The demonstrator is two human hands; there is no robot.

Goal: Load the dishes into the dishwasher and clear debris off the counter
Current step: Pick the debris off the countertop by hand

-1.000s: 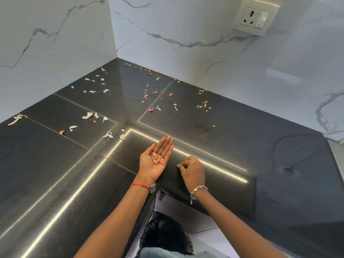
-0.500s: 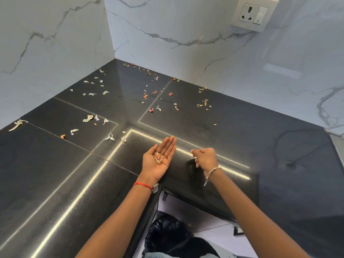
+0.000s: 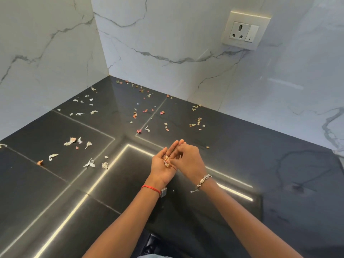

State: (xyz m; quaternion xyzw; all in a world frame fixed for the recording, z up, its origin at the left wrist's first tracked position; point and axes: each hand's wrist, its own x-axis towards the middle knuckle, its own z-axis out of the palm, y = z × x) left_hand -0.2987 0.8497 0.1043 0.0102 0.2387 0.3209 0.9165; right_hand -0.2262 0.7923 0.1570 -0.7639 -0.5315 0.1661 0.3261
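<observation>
Debris (image 3: 166, 161) is carried as a small heap of pale and orange peelings in the upturned palm of the left hand (image 3: 160, 171), which is held just over the near part of the black worktop (image 3: 55, 192). Its grip is wide, the fingers laid almost straight and pointing away. The right hand (image 3: 191, 161) is now brought across onto that palm, with its fingertips bunched and lowered to the heap. A second before, it is seen pressed on the worktop just right of the left hand. Half a second before, it is lifted with the fingertips pinched. A scrap is therefore judged to be picked up and delivered to the palm. Whether the right grip is pinched on that scrap or already loosened cannot be told, as the fingertips are hidden against the heap. The left hand is hardly moved and is used as a tray.

Farther off, the clearing is judged barely begun. Larger white and orange scraps (image 3: 90, 163) are left on the worktop to the left of the hands, and one crumb (image 3: 207, 147) lies just beyond the right hand. Many small red, green and white bits (image 3: 141, 110) are strewn toward the far corner under the marble wall (image 3: 167, 34). No dishes are shown.
</observation>
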